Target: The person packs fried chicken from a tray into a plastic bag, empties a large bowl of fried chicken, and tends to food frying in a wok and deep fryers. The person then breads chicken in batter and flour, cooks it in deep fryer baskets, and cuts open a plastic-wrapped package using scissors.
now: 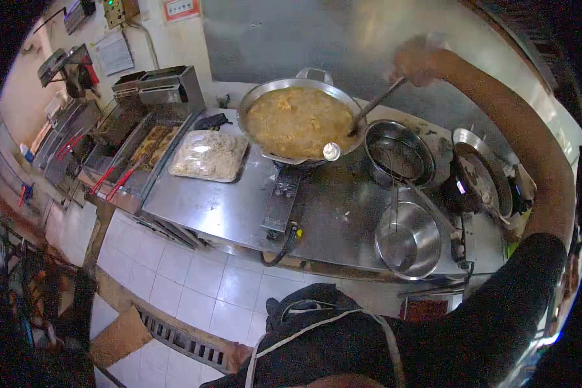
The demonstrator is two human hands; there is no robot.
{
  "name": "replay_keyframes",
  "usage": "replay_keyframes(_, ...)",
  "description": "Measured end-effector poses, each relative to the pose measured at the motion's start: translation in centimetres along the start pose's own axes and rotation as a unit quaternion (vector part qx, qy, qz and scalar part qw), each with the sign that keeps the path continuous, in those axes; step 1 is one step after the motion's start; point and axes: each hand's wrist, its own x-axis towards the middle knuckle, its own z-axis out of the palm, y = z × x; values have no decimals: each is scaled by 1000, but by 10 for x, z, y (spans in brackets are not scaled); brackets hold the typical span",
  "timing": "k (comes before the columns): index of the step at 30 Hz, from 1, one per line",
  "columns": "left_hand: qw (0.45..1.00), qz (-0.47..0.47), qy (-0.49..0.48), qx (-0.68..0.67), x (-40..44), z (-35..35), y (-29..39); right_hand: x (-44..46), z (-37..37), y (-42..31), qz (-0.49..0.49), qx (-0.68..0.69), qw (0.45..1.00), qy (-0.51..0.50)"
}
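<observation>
My right hand point(420, 61) is raised at the upper right, its fingers closed round the handle of a long-handled cooking utensil point(387, 97). The utensil slants down into a wide wok point(247, 129) and meets its contents near the right rim; its working end is hidden. Bubbling oil point(291, 123) fills the wok, with golden-brown pieces of food point(283, 102) frying in it. A small round white thing point(331, 151) shows at the front rim. Low in the picture, beside my dark clothing, part of my left hand point(238, 355) hangs over the floor; its fingers are unclear.
Left of the wok, a plastic-wrapped pale package point(208, 156) lies on the steel counter point(207, 207). Deep fryers with red-handled baskets point(150, 152) stand farther left. To the right are a dark-looking pot point(401, 152), a steel bowl point(407, 239) and another pan point(482, 174).
</observation>
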Motion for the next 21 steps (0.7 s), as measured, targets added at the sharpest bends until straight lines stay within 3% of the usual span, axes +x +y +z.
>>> replay_keyframes(2, 1000, -17, 3, -1, -23, 19, -21, -27, 3, -14, -33, -94, 994, 46)
replay_keyframes(4, 1000, -25, 2, -5, -39, 29, -37, -47, 29, -30, -3, -115, 988, 101)
replay_keyframes(8, 999, -30, 6, -23, -63, 46, -51, -58, 93, -42, -129, 114, 966, 193)
replay_keyframes(10, 999, -30, 3, -30, -65, 52, -49, -66, 99, -88, 51, 382, 921, 56)
replay_keyframes(12, 999, -26, 2, -37, -64, 54, -40, -54, 109, -116, 140, 502, 853, -20)
replay_keyframes(14, 999, -20, 1, -50, -54, 51, -21, -40, 126, -141, 36, 349, 933, 78)
replay_keyframes(18, 978, 5, -55, -203, -12, 48, 65, -12, 172, -172, 68, 398, 910, 100)
replay_keyframes(19, 980, 29, -29, -196, -3, 53, 93, -11, 168, -182, 90, 425, 896, 94)
replay_keyframes(20, 986, 117, 116, -11, 4, 64, 129, -11, 170, -188, 114, 451, 881, 89)
replay_keyframes(21, 986, 109, 119, 28, -2, 74, 161, -7, 193, -191, 123, 451, 880, 84)
